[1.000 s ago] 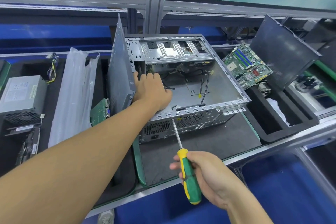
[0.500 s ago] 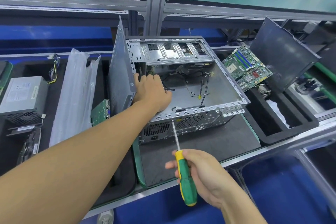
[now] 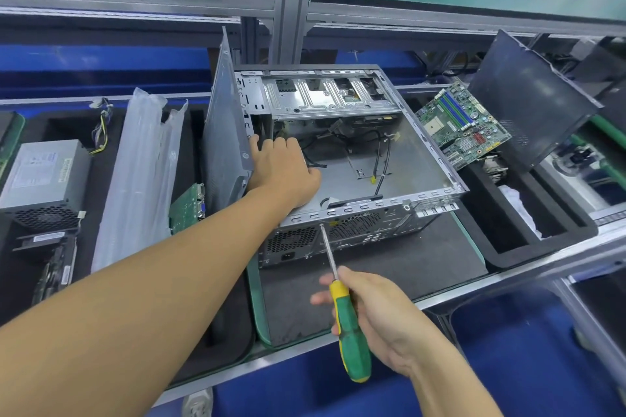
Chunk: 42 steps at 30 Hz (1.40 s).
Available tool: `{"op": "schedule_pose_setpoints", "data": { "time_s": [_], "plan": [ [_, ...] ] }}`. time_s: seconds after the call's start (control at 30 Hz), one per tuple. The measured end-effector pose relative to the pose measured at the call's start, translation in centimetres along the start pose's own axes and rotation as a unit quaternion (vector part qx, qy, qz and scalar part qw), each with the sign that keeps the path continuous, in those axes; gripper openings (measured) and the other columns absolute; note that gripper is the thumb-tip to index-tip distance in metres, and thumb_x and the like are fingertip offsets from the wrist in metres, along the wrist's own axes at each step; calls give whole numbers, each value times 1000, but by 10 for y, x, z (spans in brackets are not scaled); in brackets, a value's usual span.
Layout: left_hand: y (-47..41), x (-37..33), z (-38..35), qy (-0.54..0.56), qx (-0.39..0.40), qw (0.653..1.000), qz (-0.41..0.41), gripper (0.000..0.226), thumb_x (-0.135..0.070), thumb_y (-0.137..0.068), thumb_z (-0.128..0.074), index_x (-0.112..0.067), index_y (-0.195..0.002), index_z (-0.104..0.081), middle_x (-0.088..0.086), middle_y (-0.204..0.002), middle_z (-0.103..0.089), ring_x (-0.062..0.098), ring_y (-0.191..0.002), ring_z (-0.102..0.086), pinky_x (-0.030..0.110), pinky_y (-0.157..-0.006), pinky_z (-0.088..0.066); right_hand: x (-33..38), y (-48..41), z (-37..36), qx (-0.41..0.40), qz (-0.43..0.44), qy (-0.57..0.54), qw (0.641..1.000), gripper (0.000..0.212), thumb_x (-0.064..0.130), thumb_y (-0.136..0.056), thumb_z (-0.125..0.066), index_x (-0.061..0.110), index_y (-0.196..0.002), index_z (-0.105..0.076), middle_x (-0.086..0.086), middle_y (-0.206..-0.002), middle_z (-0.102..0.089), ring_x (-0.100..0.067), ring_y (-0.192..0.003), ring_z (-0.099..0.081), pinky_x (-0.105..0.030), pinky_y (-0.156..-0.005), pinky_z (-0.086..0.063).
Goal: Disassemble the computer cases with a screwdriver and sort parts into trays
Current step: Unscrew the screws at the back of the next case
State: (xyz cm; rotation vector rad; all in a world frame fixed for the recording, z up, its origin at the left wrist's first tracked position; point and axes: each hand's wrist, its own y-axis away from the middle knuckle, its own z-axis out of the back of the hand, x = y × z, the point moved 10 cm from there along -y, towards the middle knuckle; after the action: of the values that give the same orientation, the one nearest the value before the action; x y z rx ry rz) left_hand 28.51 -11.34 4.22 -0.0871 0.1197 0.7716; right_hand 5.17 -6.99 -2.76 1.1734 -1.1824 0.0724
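- My right hand [image 3: 382, 318] has its fingers [image 3: 325, 298] wrapped round the green-and-yellow handle of the screwdriver [image 3: 350, 332]. The shaft slants up to the near wall of the computer case [image 3: 355, 210], and the tip sits just under the rim. I can't tell whether it is seated in a screw.
- My left hand [image 3: 284, 173] reaches inside the case at its left wall. The fingertips dip toward the shadow under the drive cage [image 3: 332, 95], so I can't tell if they are gripping anything or only bracing.
- The case lies on its side on the dark mat [image 3: 389, 264] of the desk, open on top.
- I'd call this well along. The case is mostly gutted, with a bare floor and only loose cables [image 3: 379, 152] and the drive cage left inside.
- Parts already out:
  - the motherboard [image 3: 464, 125] and a black side panel [image 3: 531, 98], just right of the case
  - a grey panel [image 3: 225, 132], standing against the case's left side
  - a small green card [image 3: 188, 206], a plastic sleeve [image 3: 142, 176] and the power supply [image 3: 44, 176], further left
- Still to do, by my reckoning: the cables, the cage and the near-wall screws.
- In the way: the cables trail across the case floor, and my left forearm crosses the near-left corner of the case.
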Motion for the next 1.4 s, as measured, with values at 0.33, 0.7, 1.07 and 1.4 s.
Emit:
{"op": "schedule_pose_setpoints", "data": {
  "time_s": [0.33, 0.7, 1.07, 1.4],
  "plan": [
    [-2, 1, -1, -1, -8, 1000, 1, 52, -54, -92, -42, -13, -123, -53, 6, -120, -60, 28, -119, -51, 50, -120, -12, 11, -7, 9, -75, 76, 87, 990, 19, 10, -86, -77, 12, -77, -61, -2, -70, -56, -14, -57, -59, -34, -61, -60],
    [-2, 1, -1, -9, -18, 1000, -4, 52, -53, -92, -41, -14, -123, -53, 6, -119, -60, 28, -117, -52, 50, -119, -14, 3, -7, -2, 27, 9, -28, 999, 22, 9, -104, -47, 4, -115, -65, -15, -91, -75, -18, -66, -58, -33, -65, -50],
    [-2, 2, 0, -29, -22, 999, 1, 55, -55, -91, -39, -14, -124, -53, 7, -120, -60, 28, -117, -52, 50, -119, -15, 17, -11, 2, -26, 102, 114, 988, 29, 12, -85, -79, 24, -107, -65, -1, -86, -52, -14, -55, -57, -33, -65, -53],
    [122, 5, 52, 434, -151, 886, -59, 9, -25, -88, -52, -29, -85, -60, -14, -79, -60, 2, -71, -54, 11, -68, -38, 21, -12, -10, -23, 134, 168, 976, 12, 37, -91, -59, 37, -102, -64, 1, -87, -63, -16, -50, -52, -31, -57, -47]
  ]
}}
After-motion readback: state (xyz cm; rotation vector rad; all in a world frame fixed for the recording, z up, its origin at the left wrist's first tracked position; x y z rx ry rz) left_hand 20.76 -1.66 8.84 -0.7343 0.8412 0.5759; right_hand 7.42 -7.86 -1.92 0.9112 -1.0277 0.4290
